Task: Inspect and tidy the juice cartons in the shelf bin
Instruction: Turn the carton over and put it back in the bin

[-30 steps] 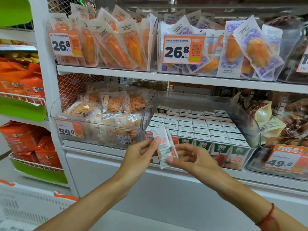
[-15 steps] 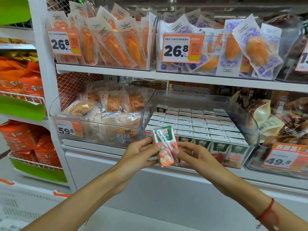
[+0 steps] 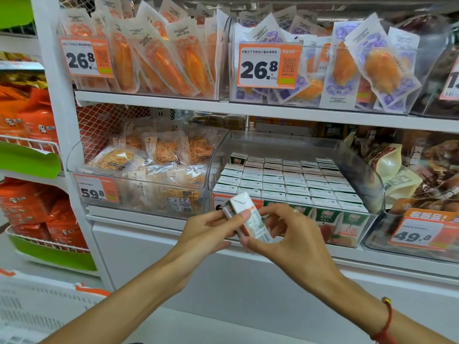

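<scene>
1. Juice carton (image 3: pixel 249 220) is out of the clear shelf bin (image 3: pixel 357 170) and held just in front of the bin's front-left corner, tilted, white top pointing up and left, small-print side panel facing the camera; the front label isn't readable from here
2. Step in hand looks like the inspecting part; one carton pulled out and held up for a look while the other cartons (image 3: pixel 288 184) sit in neat rows inside the bin, tops up, front row showing green "100%" faces through the bin wall
3. Left hand (image 3: pixel 211 232) grips the carton's upper end, thumb lying across the side panel, fingers curled round the back; closed snugly, not squeezing as far as I can tell
4. Right hand (image 3: pixel 285 234) pinches the lower end, thumb under the bottom corner, index and middle fingers arched over the top with a gap under them; only partly closed, more of a fingertip hold
5. Next move, my guess: finish checking it, then stand it upright and slot it back by the bin's front-left corner, label facing out like its neighbours; whether a gap waits there I can't tell, since the hands and the orange price tag (image 3: pixel 219 201) cover that spot
</scene>
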